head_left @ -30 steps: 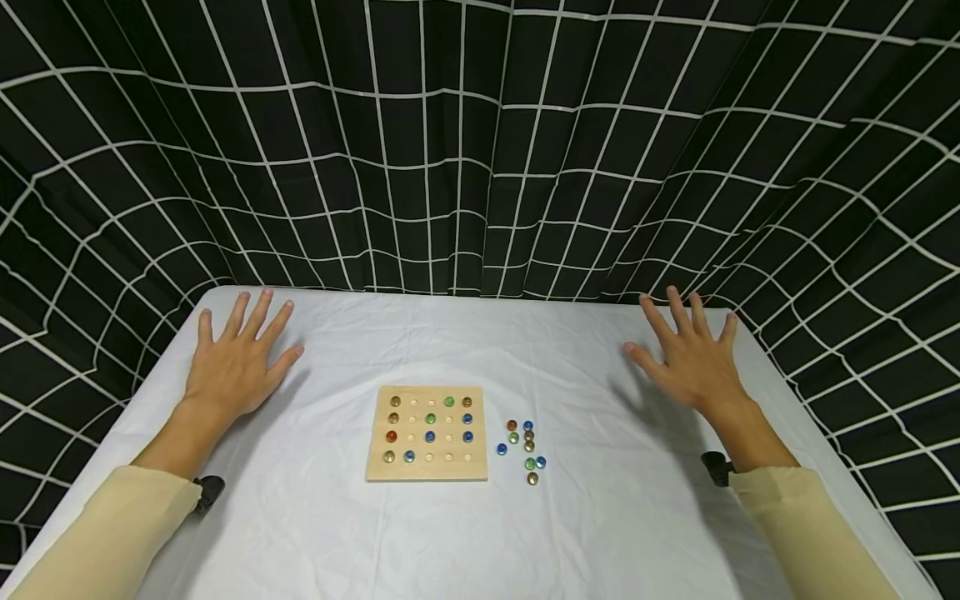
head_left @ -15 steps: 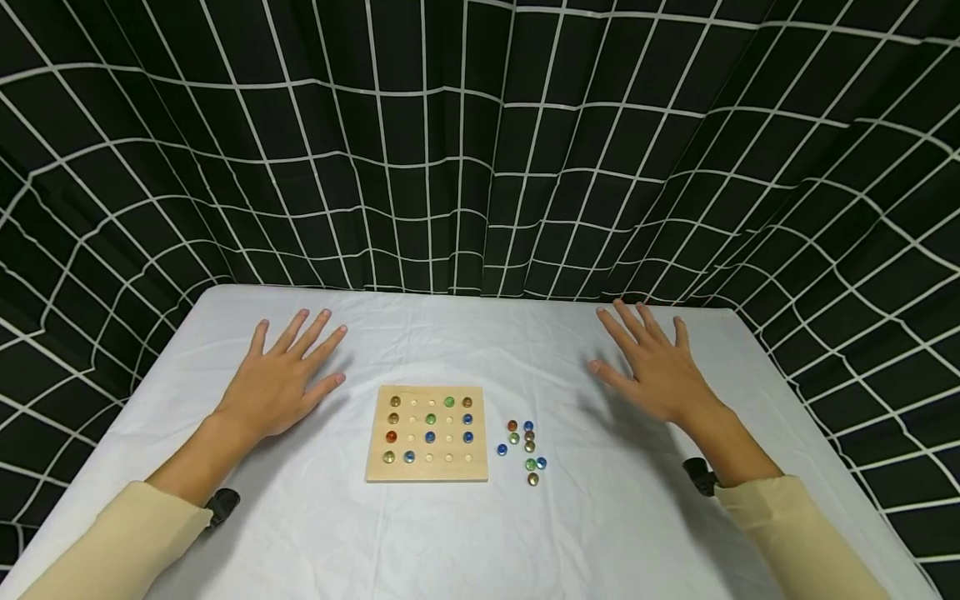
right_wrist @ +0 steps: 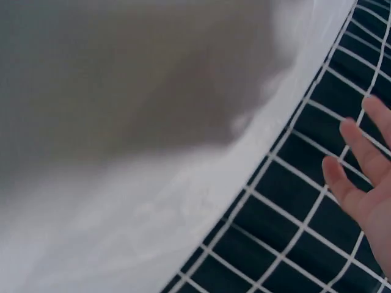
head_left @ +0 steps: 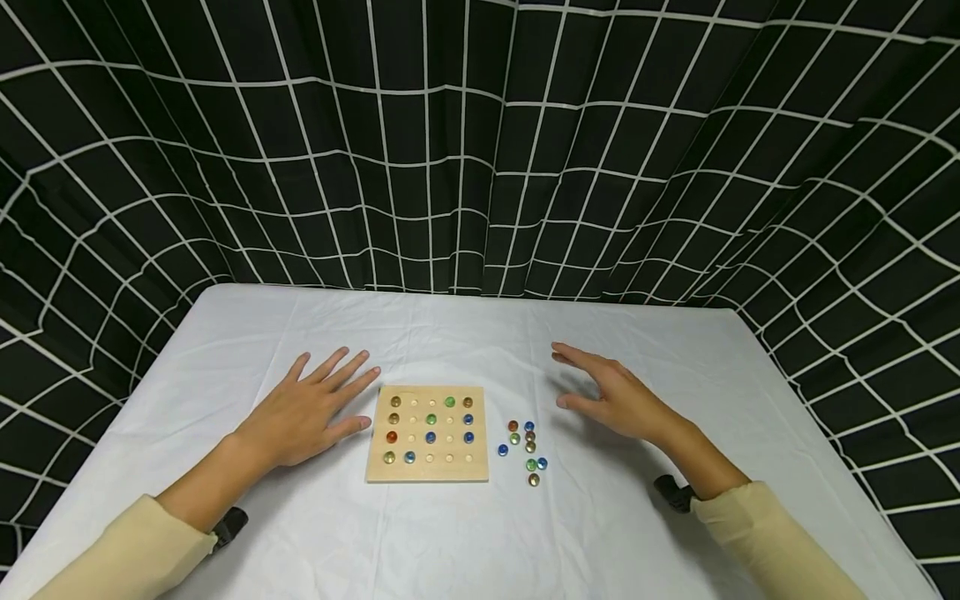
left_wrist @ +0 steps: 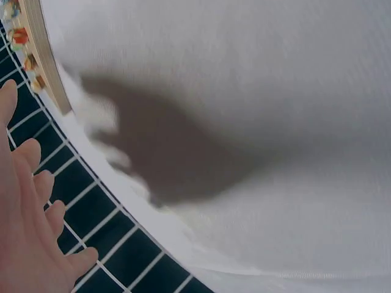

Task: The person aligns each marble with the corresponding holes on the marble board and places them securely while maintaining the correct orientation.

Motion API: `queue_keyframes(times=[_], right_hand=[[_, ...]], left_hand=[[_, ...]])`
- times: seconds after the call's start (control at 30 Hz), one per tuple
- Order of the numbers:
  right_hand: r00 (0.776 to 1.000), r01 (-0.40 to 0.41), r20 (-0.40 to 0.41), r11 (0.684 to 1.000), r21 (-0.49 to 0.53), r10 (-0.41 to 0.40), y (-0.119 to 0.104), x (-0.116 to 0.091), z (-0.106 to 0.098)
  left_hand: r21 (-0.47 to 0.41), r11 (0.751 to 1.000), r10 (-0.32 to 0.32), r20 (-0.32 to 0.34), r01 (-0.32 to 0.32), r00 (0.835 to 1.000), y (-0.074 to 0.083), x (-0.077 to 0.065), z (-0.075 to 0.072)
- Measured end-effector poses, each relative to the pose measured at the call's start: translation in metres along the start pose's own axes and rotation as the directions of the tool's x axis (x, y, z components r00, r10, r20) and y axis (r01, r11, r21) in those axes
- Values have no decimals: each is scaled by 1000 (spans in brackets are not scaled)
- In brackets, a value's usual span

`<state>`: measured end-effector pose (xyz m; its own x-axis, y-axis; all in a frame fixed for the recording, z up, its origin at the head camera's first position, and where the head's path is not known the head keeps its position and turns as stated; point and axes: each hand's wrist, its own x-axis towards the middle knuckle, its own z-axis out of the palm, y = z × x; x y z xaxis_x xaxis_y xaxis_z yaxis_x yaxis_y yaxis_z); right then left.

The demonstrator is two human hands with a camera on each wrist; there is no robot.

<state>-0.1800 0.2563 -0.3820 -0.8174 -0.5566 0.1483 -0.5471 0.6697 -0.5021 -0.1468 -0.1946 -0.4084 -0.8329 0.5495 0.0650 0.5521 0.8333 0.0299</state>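
Observation:
A square wooden pegboard (head_left: 427, 472) lies flat in the middle of the white cloth, with glass marbles in many of its hollows: brown, green, blue and one red marble (head_left: 392, 437). To its right, several loose marbles sit on the cloth, among them a blue marble (head_left: 502, 450) and a green marble (head_left: 531, 465). My left hand (head_left: 303, 417) hovers over the cloth beside the board's left edge, fingers spread and holding nothing. Up and right of the loose marbles, my right hand (head_left: 626, 400) is held in the air with nothing in it, thumb apart from the fingers.
The table's white cloth (head_left: 450, 542) has light creases. A black curtain (head_left: 480, 167) with a white grid surrounds the back and sides. Each wrist carries a small black camera, such as the left wrist camera (head_left: 228, 527).
Both hands have come inward and nearer, the left toward the board and the right toward the loose marbles. My right hand has turned thumb side up. The board and marbles have stayed put.

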Motion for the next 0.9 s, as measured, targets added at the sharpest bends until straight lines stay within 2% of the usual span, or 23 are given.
queue_keyframes(times=[0.17, 0.3, 0.63, 0.9], right_hand=[[998, -49, 49, 979, 197, 40, -6, 3, 10], [997, -41, 73, 961, 272, 22, -5, 6, 19], [979, -96, 200, 948, 304, 35, -8, 10, 35], [976, -81, 216, 952, 296, 16, -11, 11, 40]], left_hand=[[-25, 999, 34, 17, -33, 999, 6, -1, 3], [-46, 998, 46, 20, -45, 999, 8, -2, 4], [-111, 993, 53, 74, -45, 996, 11, -4, 9], [-123, 991, 62, 97, -50, 993, 12, -4, 11]])
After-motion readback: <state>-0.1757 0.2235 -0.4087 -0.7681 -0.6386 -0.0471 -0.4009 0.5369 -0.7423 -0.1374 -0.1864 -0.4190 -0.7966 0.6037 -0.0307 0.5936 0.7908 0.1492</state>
